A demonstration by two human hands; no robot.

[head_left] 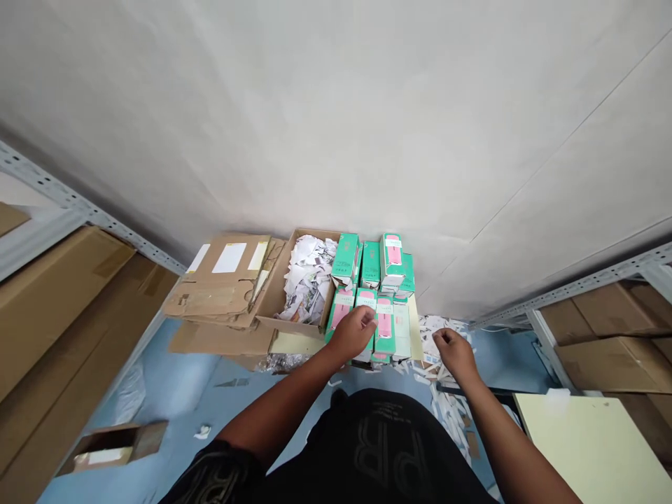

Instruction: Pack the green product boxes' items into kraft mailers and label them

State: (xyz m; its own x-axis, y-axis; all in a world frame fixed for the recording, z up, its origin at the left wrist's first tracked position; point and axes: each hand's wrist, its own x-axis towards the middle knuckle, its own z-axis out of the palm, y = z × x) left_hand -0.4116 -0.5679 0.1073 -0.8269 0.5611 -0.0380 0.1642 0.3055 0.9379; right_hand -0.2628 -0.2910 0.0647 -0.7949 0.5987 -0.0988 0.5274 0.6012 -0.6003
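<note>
Several green boxes with pink fronts [389,318] lie stacked against the wall, more of them [370,262] piled behind. My left hand [354,332] rests on the front row, fingers curled over one green box [366,302]. Just right of the stack, my right hand [456,352] hovers over white paper scraps [433,332], its fingers loosely curled; what they hold, if anything, is hidden.
An open cardboard box [273,301] full of torn paper [307,276] sits left of the green boxes, flattened cardboard [220,280] beside it. Metal shelving with brown cartons [63,301] stands at left and shelving [603,329] at right. A pale yellow board [588,441] lies at lower right. Blue floor [173,392].
</note>
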